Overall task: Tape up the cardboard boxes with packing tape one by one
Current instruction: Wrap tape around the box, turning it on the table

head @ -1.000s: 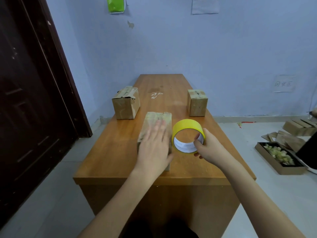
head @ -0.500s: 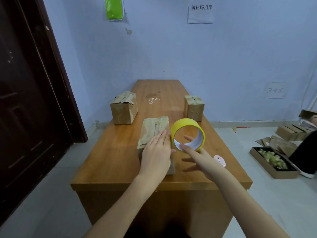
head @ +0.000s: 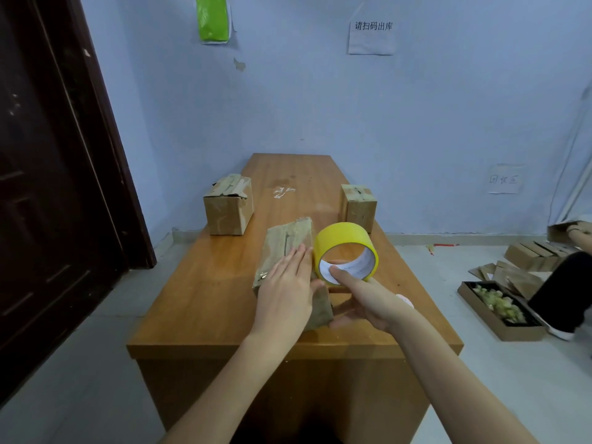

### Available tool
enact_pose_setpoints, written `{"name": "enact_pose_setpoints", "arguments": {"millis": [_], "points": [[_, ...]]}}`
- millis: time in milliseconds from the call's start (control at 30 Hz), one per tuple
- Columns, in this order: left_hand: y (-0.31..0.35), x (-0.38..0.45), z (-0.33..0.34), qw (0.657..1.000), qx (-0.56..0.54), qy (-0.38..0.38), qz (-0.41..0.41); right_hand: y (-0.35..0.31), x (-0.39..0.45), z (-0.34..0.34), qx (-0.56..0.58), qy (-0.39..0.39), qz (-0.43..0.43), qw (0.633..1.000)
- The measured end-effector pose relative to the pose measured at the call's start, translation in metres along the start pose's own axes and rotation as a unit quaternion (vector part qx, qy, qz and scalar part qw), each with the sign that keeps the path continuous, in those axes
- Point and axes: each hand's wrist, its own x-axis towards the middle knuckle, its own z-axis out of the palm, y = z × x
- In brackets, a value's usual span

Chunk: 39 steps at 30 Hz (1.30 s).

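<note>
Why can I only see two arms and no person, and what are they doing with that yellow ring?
The camera sits on the person's head and looks forward and down, so you see what they see: only their own arms reaching out. There is no robot here, just two bare hands.

The left hand lies flat on a cardboard box, pressing it down with straight fingers. The right hand reaches to the yellow ring, which is a roll of packing tape standing on its edge right beside that box. One finger pokes into the hole of the roll.

All of this is on a wooden table. Farther back stand two more boxes, one on the left and one on the right. A small pink thing peeks out behind the right wrist; I cannot tell what it is.
</note>
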Motion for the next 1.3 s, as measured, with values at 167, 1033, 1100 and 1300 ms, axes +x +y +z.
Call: {"name": "enact_pose_setpoints", "arguments": {"millis": [167, 1033, 1100, 1300], "points": [[-0.006, -0.002, -0.006, 1.0, -0.019, 0.002, -0.006, -0.005, -0.002, 0.006, -0.034, 0.002, -0.021, 0.999], [-0.044, -0.016, -0.026, 0.985, -0.147, 0.051, -0.07, 0.016, 0.008, 0.011, 0.08, 0.124, 0.01, 0.989], [-0.046, -0.017, -0.028, 0.983, -0.159, 0.051, -0.075, 0.012, 0.011, 0.014, 0.059, 0.158, 0.0, 0.986], [-0.053, -0.02, -0.03, 0.992, -0.124, 0.003, -0.034, 0.011, 0.006, 0.021, 0.091, 0.176, -0.02, 0.98]]}}
